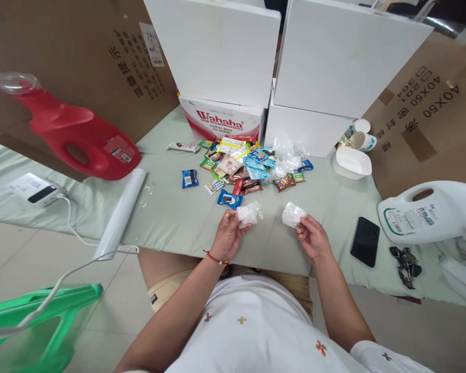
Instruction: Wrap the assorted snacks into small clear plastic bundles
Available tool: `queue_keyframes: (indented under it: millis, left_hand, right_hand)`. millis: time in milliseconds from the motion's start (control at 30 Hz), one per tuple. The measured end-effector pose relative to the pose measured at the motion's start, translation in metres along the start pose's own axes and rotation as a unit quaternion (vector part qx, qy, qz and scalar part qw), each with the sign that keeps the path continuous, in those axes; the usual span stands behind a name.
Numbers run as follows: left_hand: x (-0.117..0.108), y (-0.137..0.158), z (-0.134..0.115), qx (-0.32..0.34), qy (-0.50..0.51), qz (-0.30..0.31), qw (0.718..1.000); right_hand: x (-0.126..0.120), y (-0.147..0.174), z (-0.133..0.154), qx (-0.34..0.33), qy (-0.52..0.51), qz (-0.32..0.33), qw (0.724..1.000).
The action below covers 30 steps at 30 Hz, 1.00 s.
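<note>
My left hand [229, 234] is closed on a crumpled clear plastic packet [250, 214], just in front of the snack pile. A similar crumpled clear plastic packet [293, 214] is pinched in my right hand [312, 235]. The two hands are apart, above the front of the table. Beyond them lies a heap of small wrapped snacks [230, 165] in many colours. More crumpled clear plastic [285, 158] sits on the heap's right side. A blue snack packet [229, 199] lies closest to my left hand. What the clear packets contain, if anything, I cannot make out.
Behind the heap stand a Wahaha carton [221, 122] and white panels [314, 57]. A red jug [89, 140] and a white roll [122, 215] are on the left. Rightward are a white bowl [352, 163], paper cups [363, 141], a phone [365, 242], keys [406, 265] and a white jug [427, 215].
</note>
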<state>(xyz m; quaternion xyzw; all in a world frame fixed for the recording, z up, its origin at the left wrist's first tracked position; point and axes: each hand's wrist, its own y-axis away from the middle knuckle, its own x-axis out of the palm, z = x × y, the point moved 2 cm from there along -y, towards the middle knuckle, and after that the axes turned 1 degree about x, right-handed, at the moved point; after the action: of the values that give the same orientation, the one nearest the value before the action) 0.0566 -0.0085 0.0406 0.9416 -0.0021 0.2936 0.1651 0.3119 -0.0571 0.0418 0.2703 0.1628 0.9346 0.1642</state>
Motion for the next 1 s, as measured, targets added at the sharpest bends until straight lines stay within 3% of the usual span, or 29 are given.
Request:
queue_keyframes:
  millis: [133, 233, 300, 367, 433, 500, 633, 700, 800, 867, 933, 1000]
  left_hand:
    - [0.002, 0.002, 0.004, -0.022, 0.02, 0.017, 0.999]
    - [0.006, 0.003, 0.01, -0.025, -0.006, 0.019, 0.999]
    - [0.01, 0.005, 0.014, -0.013, -0.049, 0.021, 0.998]
    - [0.014, 0.009, 0.017, 0.007, -0.105, 0.036, 0.994]
    - [0.017, 0.012, 0.018, 0.025, -0.158, 0.052, 0.986]
    - [0.017, 0.013, 0.017, 0.023, -0.192, 0.053, 0.98]
    - [0.009, 0.008, 0.013, -0.027, -0.172, 0.037, 0.984]
    - [0.005, 0.005, 0.012, -0.034, -0.178, 0.044, 0.982]
    - [0.002, 0.005, 0.008, 0.079, -0.273, -0.013, 0.959]
    - [0.008, 0.01, 0.004, 0.199, -0.35, -0.036, 0.915]
    - [0.019, 0.016, 0.006, 0.273, -0.414, 0.024, 0.868]
    - [0.03, 0.019, 0.013, 0.288, -0.457, 0.106, 0.835]
  right_hand:
    - [-0.001, -0.006, 0.018, -0.066, 0.016, -0.02, 0.997]
    - [0.013, -0.005, 0.029, -0.16, 0.112, -0.037, 0.98]
    - [0.031, 0.001, 0.027, -0.21, 0.231, 0.014, 0.95]
    - [0.05, 0.009, 0.017, -0.237, 0.343, 0.113, 0.902]
    - [0.062, 0.012, 0.003, -0.244, 0.4, 0.169, 0.867]
    - [0.062, 0.009, -0.006, -0.226, 0.383, 0.145, 0.884]
    - [0.042, -0.004, -0.009, -0.132, 0.201, 0.036, 0.97]
    - [0.033, -0.007, -0.009, -0.082, 0.142, 0.027, 0.986]
    - [0.026, -0.005, -0.01, -0.033, 0.109, 0.027, 0.993]
    - [0.024, -0.003, -0.01, -0.023, 0.099, 0.017, 0.995]
    - [0.026, -0.002, -0.01, -0.018, 0.082, 0.018, 0.996]
    - [0.029, -0.002, -0.009, -0.008, 0.049, 0.037, 0.998]
